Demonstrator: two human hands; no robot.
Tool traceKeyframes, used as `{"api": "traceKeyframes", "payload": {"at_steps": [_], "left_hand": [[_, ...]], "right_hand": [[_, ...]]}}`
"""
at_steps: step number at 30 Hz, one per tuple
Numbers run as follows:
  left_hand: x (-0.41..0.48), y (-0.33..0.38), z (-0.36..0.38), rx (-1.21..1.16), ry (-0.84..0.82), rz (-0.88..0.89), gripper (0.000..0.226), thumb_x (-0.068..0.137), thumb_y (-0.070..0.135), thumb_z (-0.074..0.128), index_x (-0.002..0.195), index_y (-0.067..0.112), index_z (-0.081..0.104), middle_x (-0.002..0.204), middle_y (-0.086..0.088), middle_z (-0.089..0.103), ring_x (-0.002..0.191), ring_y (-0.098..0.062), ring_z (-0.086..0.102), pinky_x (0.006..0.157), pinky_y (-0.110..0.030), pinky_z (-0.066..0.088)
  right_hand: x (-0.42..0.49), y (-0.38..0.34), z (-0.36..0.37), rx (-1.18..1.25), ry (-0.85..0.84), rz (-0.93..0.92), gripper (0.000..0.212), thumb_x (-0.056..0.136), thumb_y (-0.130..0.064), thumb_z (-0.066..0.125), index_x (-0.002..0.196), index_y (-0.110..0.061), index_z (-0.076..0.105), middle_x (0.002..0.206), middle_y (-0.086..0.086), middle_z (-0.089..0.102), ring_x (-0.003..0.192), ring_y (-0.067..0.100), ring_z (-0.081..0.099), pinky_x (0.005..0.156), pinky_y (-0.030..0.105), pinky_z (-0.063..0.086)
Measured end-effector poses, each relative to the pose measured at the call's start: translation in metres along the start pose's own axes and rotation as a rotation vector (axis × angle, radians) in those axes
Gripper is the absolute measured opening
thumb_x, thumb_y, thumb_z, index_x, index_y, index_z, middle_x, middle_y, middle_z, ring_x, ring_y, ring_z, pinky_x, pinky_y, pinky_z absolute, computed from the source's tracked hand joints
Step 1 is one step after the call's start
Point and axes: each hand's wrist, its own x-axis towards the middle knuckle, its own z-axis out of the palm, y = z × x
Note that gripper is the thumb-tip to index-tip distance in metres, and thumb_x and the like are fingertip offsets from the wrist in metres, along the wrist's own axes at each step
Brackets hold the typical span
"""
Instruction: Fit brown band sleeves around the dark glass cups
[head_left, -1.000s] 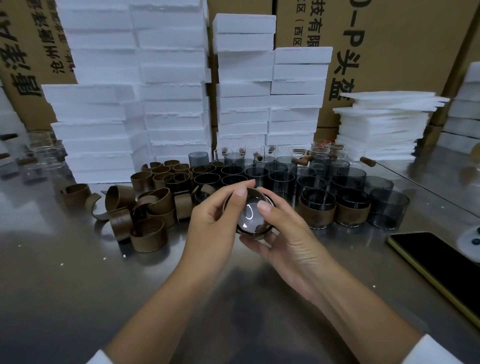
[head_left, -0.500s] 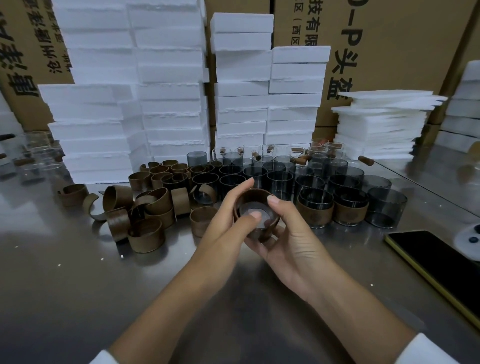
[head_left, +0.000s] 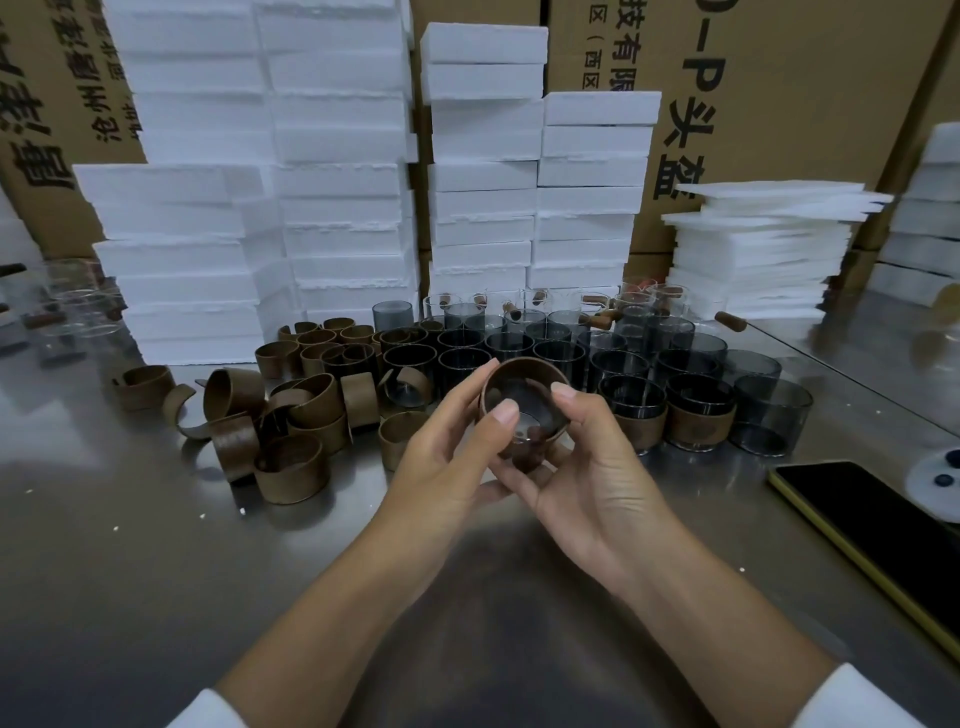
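Above the steel table, both hands hold one dark glass cup (head_left: 524, 415) with a brown band sleeve (head_left: 522, 370) around it, its mouth tilted toward me. My left hand (head_left: 447, 457) grips its left side, thumb on the near rim. My right hand (head_left: 587, 467) cups it from below and the right, thumb on the rim. Behind stand several bare dark glass cups (head_left: 550, 353). Two sleeved cups (head_left: 698, 421) stand to the right. A heap of loose brown sleeves (head_left: 291, 415) lies to the left.
Stacks of white foam blocks (head_left: 332, 208) and cardboard boxes (head_left: 779, 93) wall off the back. A phone (head_left: 883, 530) lies at the right on the steel table (head_left: 156, 597). Clear glass cups (head_left: 78, 312) stand at the far left.
The cup has turned in my hands from bottom-facing to mouth-facing, and the brown sleeve now wraps around it. Both hands shifted slightly up and right.
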Motion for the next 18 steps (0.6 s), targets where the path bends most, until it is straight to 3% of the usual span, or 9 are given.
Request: {"api": "traceKeyframes", "payload": {"at_steps": [2,9,13,15,18], "left_hand": [[0.0013,-0.0008,-0.0028,-0.025,0.013,0.010,0.066,0.074,0.049,0.067,0.135,0.029,0.051,0.128,0.000,0.062,0.118,-0.020,0.060,0.095,-0.047,0.051],[0.0044,-0.0021,-0.0095,-0.084,0.033,-0.006,0.057,0.073,0.045,0.068,0.126,0.028,0.058,0.122,-0.007,0.065,0.114,-0.026,0.062,0.093,-0.046,0.052],[0.0042,0.0003,-0.0094,-0.130,0.038,-0.005,0.053,0.075,0.043,0.067,0.123,0.023,0.061,0.118,-0.009,0.067,0.108,-0.029,0.065,0.085,-0.041,0.055],[0.0047,0.0010,-0.0091,-0.161,0.053,-0.011,0.047,0.078,0.039,0.067,0.121,0.022,0.063,0.115,-0.010,0.069,0.105,-0.030,0.067,0.081,-0.039,0.057],[0.0050,0.0011,-0.0105,-0.193,0.083,-0.045,0.046,0.079,0.038,0.063,0.122,0.021,0.062,0.112,-0.009,0.070,0.106,-0.031,0.066,0.084,-0.043,0.057]], "right_hand": [[0.0013,0.0009,-0.0019,-0.027,-0.035,-0.006,0.009,0.073,-0.025,0.073,0.079,-0.024,0.079,0.087,0.007,0.074,0.086,0.019,0.071,0.074,0.031,0.059],[0.0054,0.0045,-0.0066,-0.151,-0.037,-0.050,0.020,0.073,-0.032,0.067,0.089,-0.026,0.079,0.093,0.006,0.076,0.090,0.019,0.073,0.075,0.029,0.059],[0.0044,0.0044,-0.0078,-0.228,-0.052,-0.088,0.025,0.077,-0.035,0.064,0.094,-0.025,0.077,0.090,0.002,0.076,0.093,0.019,0.072,0.079,0.030,0.059],[0.0031,0.0037,-0.0080,-0.271,-0.067,-0.107,0.031,0.078,-0.036,0.062,0.103,-0.022,0.073,0.085,-0.002,0.075,0.090,0.016,0.072,0.076,0.027,0.058],[0.0017,0.0036,-0.0063,-0.332,-0.076,-0.116,0.048,0.081,-0.037,0.058,0.123,-0.014,0.063,0.097,0.002,0.075,0.097,0.018,0.071,0.076,0.024,0.057]]}}
